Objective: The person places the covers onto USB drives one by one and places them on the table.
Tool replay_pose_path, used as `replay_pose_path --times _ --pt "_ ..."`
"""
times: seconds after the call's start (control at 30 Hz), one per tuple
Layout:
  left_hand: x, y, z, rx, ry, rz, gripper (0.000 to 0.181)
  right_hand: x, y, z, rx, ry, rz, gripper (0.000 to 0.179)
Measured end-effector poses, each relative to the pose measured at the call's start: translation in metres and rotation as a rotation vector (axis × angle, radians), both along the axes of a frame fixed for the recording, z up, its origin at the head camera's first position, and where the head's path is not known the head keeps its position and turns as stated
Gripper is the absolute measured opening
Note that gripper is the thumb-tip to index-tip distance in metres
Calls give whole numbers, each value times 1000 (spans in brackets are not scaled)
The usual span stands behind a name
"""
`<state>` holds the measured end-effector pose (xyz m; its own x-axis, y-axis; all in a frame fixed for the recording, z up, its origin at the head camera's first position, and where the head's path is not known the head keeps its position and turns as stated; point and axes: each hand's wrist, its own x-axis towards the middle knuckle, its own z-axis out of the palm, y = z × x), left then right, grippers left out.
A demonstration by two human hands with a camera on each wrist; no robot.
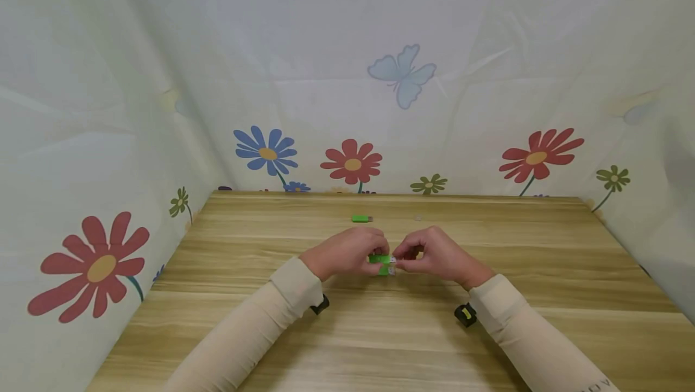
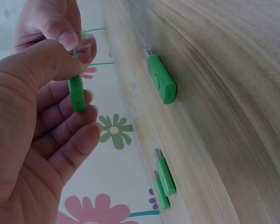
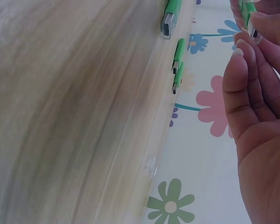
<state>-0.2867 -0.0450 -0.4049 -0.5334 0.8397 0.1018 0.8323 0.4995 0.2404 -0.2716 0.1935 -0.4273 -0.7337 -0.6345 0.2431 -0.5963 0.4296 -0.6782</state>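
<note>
My left hand (image 1: 349, 252) pinches a green USB flash drive (image 2: 77, 93) between thumb and fingers, just above the table. At the drive's metal plug end, the thumb and fingertips of my right hand (image 1: 438, 258) grip the clear plastic cap (image 3: 255, 38). The cap is still over the plug in the right wrist view. Below the hands, a second green flash drive (image 2: 163, 83) lies on the table with a clear cap (image 2: 148, 54) over its plug.
Farther back on the wooden table (image 1: 260, 229), two green flash drives (image 2: 166, 176) lie side by side with bare metal plugs. To their right are two loose clear caps (image 2: 133, 89). A flower-printed curtain (image 1: 461, 139) stands behind the table's far edge.
</note>
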Motion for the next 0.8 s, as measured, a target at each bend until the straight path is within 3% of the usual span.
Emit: replay_pose_path --times 0.8 --pt "0 2 3 -52 71 -44 12 0 -3 1 -17 23 7 7"
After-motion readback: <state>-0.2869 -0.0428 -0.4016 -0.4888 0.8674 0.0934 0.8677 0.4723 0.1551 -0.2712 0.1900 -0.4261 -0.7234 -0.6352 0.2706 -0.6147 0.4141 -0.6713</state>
